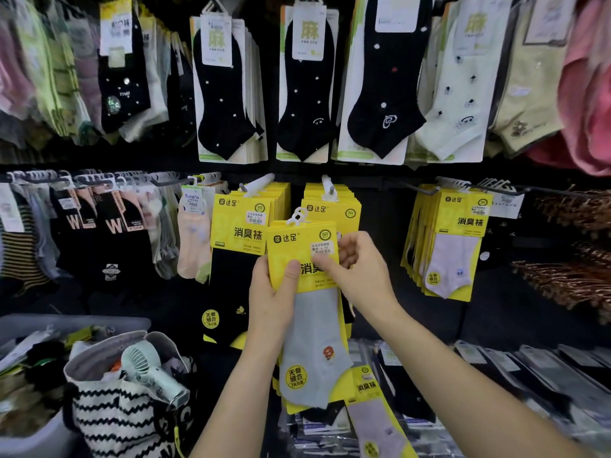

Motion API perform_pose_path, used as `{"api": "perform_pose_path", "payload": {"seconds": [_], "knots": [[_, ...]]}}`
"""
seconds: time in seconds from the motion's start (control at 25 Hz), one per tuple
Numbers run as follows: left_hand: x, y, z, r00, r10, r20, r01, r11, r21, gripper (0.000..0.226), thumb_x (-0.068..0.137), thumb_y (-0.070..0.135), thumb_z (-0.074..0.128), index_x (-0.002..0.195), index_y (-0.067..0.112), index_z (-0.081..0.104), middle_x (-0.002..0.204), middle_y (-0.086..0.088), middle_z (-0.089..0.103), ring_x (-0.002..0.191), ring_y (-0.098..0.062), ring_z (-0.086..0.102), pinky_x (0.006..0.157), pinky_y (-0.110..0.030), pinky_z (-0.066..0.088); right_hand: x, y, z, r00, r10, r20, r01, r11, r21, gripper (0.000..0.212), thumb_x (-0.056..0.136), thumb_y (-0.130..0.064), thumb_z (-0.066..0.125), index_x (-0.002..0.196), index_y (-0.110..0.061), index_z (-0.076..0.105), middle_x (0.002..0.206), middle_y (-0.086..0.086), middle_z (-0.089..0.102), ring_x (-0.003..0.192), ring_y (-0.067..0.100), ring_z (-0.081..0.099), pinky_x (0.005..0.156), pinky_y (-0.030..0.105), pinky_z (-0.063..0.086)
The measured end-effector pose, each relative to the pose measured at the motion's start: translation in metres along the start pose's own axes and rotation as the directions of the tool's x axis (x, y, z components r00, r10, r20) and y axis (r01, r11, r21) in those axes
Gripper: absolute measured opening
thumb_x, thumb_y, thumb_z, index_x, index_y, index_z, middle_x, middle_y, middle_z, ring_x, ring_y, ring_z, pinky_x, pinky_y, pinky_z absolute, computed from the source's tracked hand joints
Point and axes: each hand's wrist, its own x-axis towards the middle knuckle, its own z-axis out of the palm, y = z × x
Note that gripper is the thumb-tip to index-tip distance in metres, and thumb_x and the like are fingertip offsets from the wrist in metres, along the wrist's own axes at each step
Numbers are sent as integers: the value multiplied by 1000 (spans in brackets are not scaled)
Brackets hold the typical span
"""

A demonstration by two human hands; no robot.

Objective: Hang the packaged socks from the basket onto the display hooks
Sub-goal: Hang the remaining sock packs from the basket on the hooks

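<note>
Pinching the sock pack (pixel 314 325) by its card's side edges, left hand (pixel 272 295) and right hand (pixel 358 271), we risk its hanger loop (pixel 296 215) missing the crowded hook (pixel 328 186) above.

Sock package (pixel 305 259): yellow card, grey ankle sock, white hanger tab on top. Upright, gripped by left hand (pixel 274 292) and right hand (pixel 360 269), just below loaded display hooks (pixel 327 186). Grey basket (pixel 82 320) at lower left.

The left grip (pixel 271 299) and right grip (pixel 360 269) hold a yellow sock pack (pixel 302 256) upright. Loaded display hooks (pixel 328 186) stand just behind it.
</note>
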Motion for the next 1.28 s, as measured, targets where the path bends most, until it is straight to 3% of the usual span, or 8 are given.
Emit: {"api": "perform_pose_path", "payload": {"seconds": [0.12,0.2,0.32,0.44,0.8,0.92,1.12,1.28], "knots": [[-2,-2,3,999,-40,26,41,998,-38,44,81,48,53,115,20,53,107,7,63,96,-4,62,76,-21,52,3,0,-3,997,70,-15,-69,997,25,27,74,-31,76,75,-20,52,79,2,65,70,14,60,63,25,52],[-2,-5,3,998,-66,5,66,997,-46,40,87,48,47,113,19,53,105,5,62,95,-8,62,76,-26,51,5,3,-10,987,160,1,-159,980,117,26,80,-27,72,78,-13,50,83,14,67,74,24,63,65,32,54],[4,-9,-2,994,-45,-99,45,999,0,12,98,29,43,98,26,54,92,8,60,84,-7,58,69,-23,45,13,6,-19,967,236,-95,-215,958,190,23,86,-27,65,82,-14,46,69,12,52,65,18,50,59,27,46],[12,-9,-14,989,18,-143,-13,999,39,12,98,25,43,99,16,52,87,9,59,74,3,56,61,-13,44,30,2,-24,946,240,-217,-199,961,192,23,88,-26,63,78,-19,44,57,-4,44,55,8,42,48,13,40],[20,-1,-43,978,79,-195,-54,990,128,23,98,24,43,110,9,54,94,12,60,81,2,56,61,-6,43,46,3,-15,957,209,-202,-185,974,133,24,89,-27,61,78,-22,40,69,-3,63,58,0,60,45,12,41],[18,2,-46,981,69,-182,-47,992,120,24,98,25,42,114,11,54,98,8,62,88,-7,59,67,-15,45,47,5,-14,957,206,-207,-175,972,156,24,89,-27,61,78,-23,41,71,-2,65,63,2,63,51,17,45],[16,9,-48,980,101,-173,-82,990,116,14,99,23,42,102,32,52,89,44,58,83,18,57,63,-2,43,47,6,-14,961,164,-224,-125,976,176,22,90,-25,61,79,-24,41,64,-3,65,60,5,61,54,20,47],[18,7,-50,982,91,-166,-71,990,120,12,99,24,42,102,29,52,85,47,56,78,20,56,61,-1,43,48,7,-19,959,124,-255,-61,968,243,17,91,-24,60,83,-28,44,61,-9,69,58,1,65,51,18,49]]}}
